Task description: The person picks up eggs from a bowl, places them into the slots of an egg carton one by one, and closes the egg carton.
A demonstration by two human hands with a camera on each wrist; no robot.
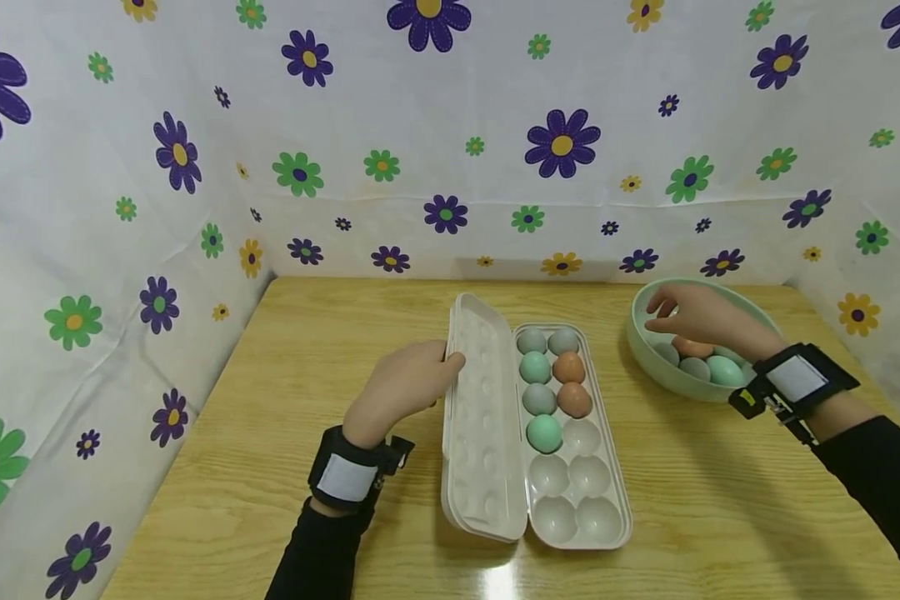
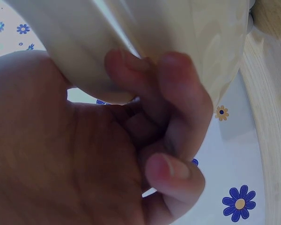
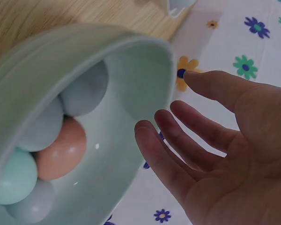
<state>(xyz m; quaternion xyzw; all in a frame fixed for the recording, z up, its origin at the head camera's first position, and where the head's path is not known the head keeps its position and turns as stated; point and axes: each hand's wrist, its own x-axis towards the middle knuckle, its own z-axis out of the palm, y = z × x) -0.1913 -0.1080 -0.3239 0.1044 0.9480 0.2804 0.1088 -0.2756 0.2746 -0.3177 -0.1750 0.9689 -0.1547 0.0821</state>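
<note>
My left hand point(image 1: 407, 385) pinches the raised lid point(image 1: 487, 433) of a white egg carton near its outer edge. In the left wrist view, curled fingers point(image 2: 180, 84) press against the lid's underside. Several grey, mint green and brown eggs sit in the far cups of the carton base point(image 1: 617, 500), among them a green egg point(image 1: 544, 433). Over the pale green bowl point(image 1: 648, 367) hovers my right hand point(image 1: 708, 317), its fingers loosely bent and holding nothing. Inside the bowl lie several more eggs, including a brown egg point(image 3: 62, 149) and a mint egg point(image 3: 16, 177).
Both the carton and the bowl stand on a light wooden table point(image 1: 330, 325), the bowl at the far right. A white cloth point(image 1: 480, 100) with printed flowers rises behind the table and along its left and right sides.
</note>
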